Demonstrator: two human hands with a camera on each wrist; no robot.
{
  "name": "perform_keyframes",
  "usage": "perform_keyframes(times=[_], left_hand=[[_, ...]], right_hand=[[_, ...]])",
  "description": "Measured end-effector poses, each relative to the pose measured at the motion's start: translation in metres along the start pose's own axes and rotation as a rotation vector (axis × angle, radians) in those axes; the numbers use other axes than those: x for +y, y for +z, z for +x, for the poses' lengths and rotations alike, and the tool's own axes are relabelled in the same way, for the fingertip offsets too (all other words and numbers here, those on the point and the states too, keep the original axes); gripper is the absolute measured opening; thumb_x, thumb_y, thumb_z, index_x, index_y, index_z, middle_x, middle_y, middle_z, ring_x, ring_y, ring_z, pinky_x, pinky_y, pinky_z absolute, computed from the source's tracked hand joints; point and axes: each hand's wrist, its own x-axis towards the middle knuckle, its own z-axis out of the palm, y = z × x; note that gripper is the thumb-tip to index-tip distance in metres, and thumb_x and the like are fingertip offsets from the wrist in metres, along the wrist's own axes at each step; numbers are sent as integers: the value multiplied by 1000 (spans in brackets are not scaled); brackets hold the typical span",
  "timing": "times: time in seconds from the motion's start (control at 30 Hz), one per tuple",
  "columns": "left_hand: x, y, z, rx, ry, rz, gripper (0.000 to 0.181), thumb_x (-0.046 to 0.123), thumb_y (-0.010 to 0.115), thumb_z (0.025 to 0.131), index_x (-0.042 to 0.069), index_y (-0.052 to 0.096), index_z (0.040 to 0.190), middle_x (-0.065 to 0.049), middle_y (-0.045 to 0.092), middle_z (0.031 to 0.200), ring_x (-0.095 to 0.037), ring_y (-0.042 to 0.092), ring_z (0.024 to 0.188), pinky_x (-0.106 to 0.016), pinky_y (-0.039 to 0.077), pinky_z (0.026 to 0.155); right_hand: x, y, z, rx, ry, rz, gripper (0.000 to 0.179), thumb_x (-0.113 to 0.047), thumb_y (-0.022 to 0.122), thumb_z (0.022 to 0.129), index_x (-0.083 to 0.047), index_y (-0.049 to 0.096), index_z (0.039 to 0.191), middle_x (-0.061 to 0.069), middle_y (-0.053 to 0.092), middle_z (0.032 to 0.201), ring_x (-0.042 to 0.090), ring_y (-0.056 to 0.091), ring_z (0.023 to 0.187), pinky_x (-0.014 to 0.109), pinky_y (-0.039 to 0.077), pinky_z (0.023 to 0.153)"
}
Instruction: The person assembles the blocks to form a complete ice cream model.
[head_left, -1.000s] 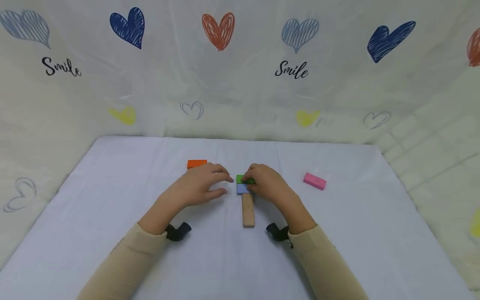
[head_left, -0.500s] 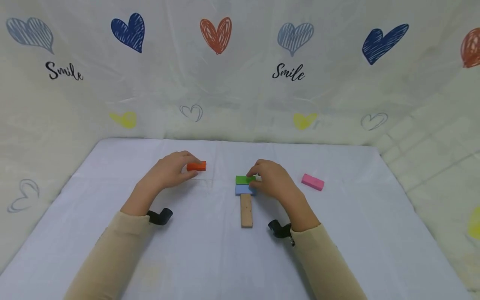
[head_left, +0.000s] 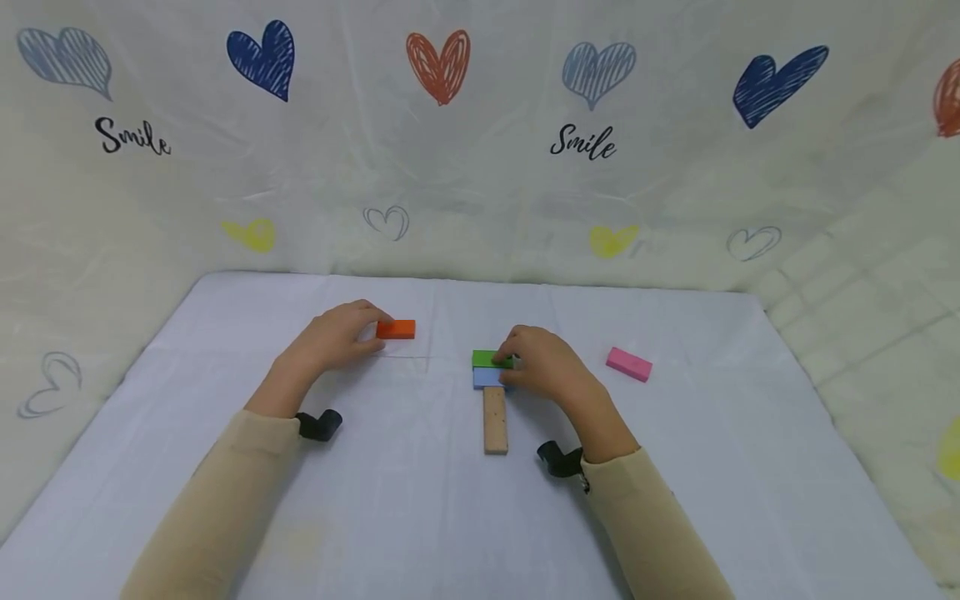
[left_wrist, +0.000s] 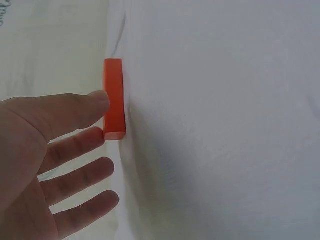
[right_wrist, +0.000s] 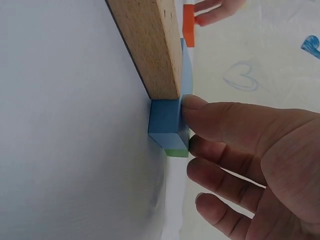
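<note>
In the head view, my left hand is at the left end of an orange block. Its thumb overlaps the block's edge in the left wrist view, with the other fingers extended and spread. My right hand rests its fingertips at the right end of a green block and a blue block, which lie side by side. The right wrist view has the thumb over the blue block and the other fingers loosely bent beside it. A natural wood block extends from the blue block toward me.
A pink block lies at an angle to the right of my right hand. White cloth covers the table, and a heart-printed backdrop rises behind its far edge. A dark camera mount sits at my left wrist.
My left hand has moved left and away from the green block to the orange block, then back slightly along it. My right hand stays at the green and blue blocks, fingers shifted slightly.
</note>
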Motion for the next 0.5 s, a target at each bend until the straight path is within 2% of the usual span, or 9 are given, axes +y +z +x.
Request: perform_keyframes(times=[0.27, 0.5], left_hand=[[-3, 5, 14, 9, -3, 0, 36, 17, 69, 92, 18, 66, 128, -5, 57, 132, -28, 54, 123, -53, 46, 103], [-2, 11, 20, 44, 38, 19, 30, 9, 68, 92, 15, 69, 121, -4, 65, 118, -25, 58, 109, -46, 49, 98]], right_hand=[[2, -1, 0, 4, 8, 4, 23, -17, 80, 85, -12, 78, 107, 0, 67, 105, 20, 63, 101, 38, 53, 89], [1, 0, 0, -5, 17, 24, 22, -17, 81, 84, -13, 78, 106, -1, 67, 105, 19, 63, 101, 37, 54, 89]])
